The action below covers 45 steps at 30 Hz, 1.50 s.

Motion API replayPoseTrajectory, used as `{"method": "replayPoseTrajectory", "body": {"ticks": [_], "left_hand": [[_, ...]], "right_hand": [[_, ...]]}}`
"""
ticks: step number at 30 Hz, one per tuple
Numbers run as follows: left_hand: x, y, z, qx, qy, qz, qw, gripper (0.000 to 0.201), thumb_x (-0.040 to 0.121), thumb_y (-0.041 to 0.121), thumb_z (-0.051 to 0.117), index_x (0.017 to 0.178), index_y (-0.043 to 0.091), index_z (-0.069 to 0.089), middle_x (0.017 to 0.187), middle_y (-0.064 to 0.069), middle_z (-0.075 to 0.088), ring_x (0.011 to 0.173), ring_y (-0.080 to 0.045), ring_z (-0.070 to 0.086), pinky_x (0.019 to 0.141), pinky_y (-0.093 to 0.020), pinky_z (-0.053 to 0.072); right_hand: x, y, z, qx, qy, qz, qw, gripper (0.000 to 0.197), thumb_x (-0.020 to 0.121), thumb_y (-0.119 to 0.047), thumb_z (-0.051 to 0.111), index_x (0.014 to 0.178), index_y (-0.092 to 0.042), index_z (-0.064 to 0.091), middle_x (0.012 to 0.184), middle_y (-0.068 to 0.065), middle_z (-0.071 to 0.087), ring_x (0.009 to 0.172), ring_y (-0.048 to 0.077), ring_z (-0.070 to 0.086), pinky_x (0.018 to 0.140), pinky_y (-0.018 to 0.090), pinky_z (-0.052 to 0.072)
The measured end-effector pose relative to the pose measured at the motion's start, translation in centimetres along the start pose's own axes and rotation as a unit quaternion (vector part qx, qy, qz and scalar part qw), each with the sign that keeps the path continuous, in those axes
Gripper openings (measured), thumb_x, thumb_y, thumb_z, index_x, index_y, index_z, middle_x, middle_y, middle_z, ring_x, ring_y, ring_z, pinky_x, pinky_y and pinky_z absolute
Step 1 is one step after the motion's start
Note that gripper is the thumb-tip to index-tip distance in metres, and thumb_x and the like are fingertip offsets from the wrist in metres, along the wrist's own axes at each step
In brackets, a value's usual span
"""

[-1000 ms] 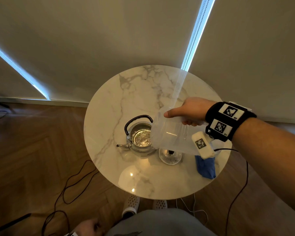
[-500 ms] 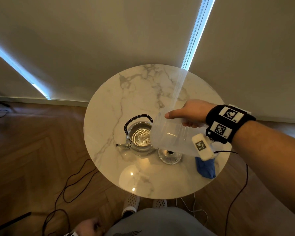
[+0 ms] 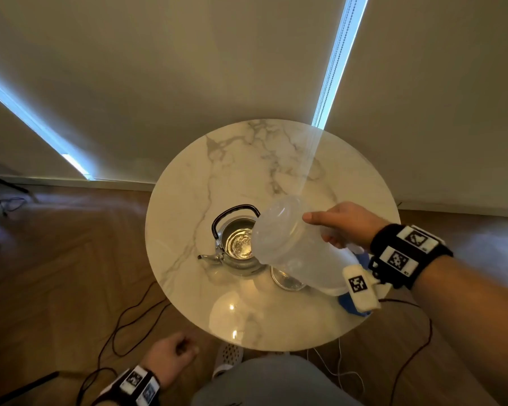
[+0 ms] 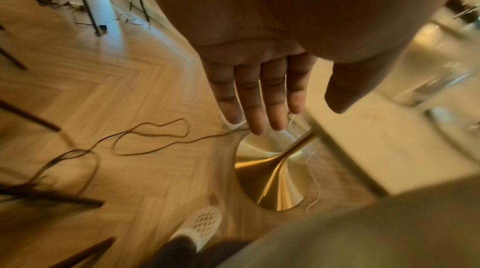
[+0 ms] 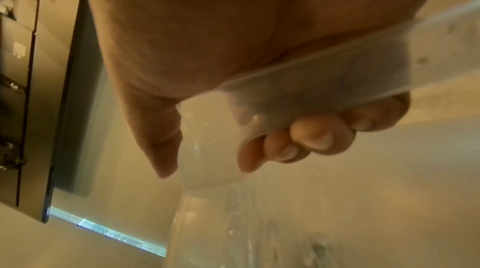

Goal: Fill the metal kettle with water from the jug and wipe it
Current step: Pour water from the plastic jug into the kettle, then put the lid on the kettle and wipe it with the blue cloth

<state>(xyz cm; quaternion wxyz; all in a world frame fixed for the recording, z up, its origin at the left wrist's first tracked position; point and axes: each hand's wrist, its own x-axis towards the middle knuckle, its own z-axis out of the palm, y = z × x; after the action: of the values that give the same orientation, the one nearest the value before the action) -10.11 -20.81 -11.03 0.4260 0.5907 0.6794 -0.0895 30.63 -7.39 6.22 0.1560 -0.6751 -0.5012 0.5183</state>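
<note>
kettle [image 3: 238,247] sits lidless near the middle of my round marble surface [image 3: 188,200], spout toward the left edge. my right hand [image 3: 346,227] has its grip clamped on the clear jug [image 3: 294,247], tipped with its mouth over the kettle opening. my left hand [image 4: 259,92] hangs off the near edge, fingers straight, holding nothing.

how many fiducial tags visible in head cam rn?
5. Two on the black band at the right wrist, one on the white block below the translucent plastic jug, two on the left wristband. Others may face away.
</note>
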Motion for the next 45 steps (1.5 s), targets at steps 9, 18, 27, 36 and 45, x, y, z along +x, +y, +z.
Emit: {"method": "replayPoseTrajectory", "body": {"ticks": [9, 18, 27, 36, 45], "left_hand": [[0.4, 15.3, -7.4, -0.256, 0.06, 0.138, 0.955, 0.048, 0.074, 0.076, 0.051, 0.103, 0.042, 0.067, 0.101, 0.012, 0.072, 0.097, -0.01, 0.068, 0.091, -0.039, 0.054], [-0.5, 28.2, -10.2, -0.416, -0.043, 0.214, 0.883, 0.052, 0.086, 0.052, 0.06, 0.134, 0.036, 0.05, 0.124, 0.013, 0.065, 0.119, -0.012, 0.06, 0.103, -0.04, 0.047], [8.1, 34.5, -13.4, -0.297, -0.048, 0.293, 0.907, 0.071, 0.07, 0.05, 0.079, 0.132, 0.031, 0.05, 0.123, 0.006, 0.066, 0.114, -0.015, 0.065, 0.1, -0.048, 0.05], [15.0, 36.8, -13.6, -0.3, -0.014, 0.254, 0.92, 0.074, 0.075, 0.041, 0.076, 0.136, 0.032, 0.034, 0.126, 0.005, 0.063, 0.108, -0.013, 0.064, 0.088, -0.03, 0.054], [16.7, 35.9, -12.3, -0.273, -0.047, 0.282, 0.919, 0.087, 0.063, 0.06, 0.079, 0.134, 0.037, 0.034, 0.134, 0.008, 0.058, 0.122, -0.011, 0.057, 0.103, -0.038, 0.049]], "right_hand": [[-2.9, 4.2, 0.1, 0.182, 0.034, -0.082, 0.979, 0.08, 0.052, -0.082, 0.075, 0.066, -0.006, 0.06, 0.058, 0.011, 0.054, 0.055, 0.024, 0.048, 0.052, 0.03, 0.041], [-3.7, 6.4, 0.6, 0.286, 0.139, -0.154, 0.936, 0.084, 0.062, -0.084, 0.07, 0.065, -0.001, 0.059, 0.068, 0.016, 0.059, 0.06, 0.027, 0.053, 0.067, 0.041, 0.044], [-0.8, 4.2, -0.5, 0.277, 0.192, -0.091, 0.937, 0.021, 0.093, -0.04, 0.066, 0.107, -0.026, 0.071, 0.097, -0.016, 0.079, 0.09, -0.002, 0.071, 0.075, 0.017, 0.05], [5.6, 4.9, -1.0, 0.142, 0.282, -0.026, 0.949, 0.022, 0.094, -0.058, 0.057, 0.101, -0.038, 0.062, 0.11, -0.004, 0.07, 0.103, 0.013, 0.064, 0.088, 0.037, 0.049], [5.2, 6.5, -0.7, 0.158, 0.244, 0.007, 0.957, 0.036, 0.097, -0.054, 0.055, 0.123, -0.03, 0.061, 0.108, -0.016, 0.066, 0.1, -0.003, 0.059, 0.082, 0.028, 0.045]]}}
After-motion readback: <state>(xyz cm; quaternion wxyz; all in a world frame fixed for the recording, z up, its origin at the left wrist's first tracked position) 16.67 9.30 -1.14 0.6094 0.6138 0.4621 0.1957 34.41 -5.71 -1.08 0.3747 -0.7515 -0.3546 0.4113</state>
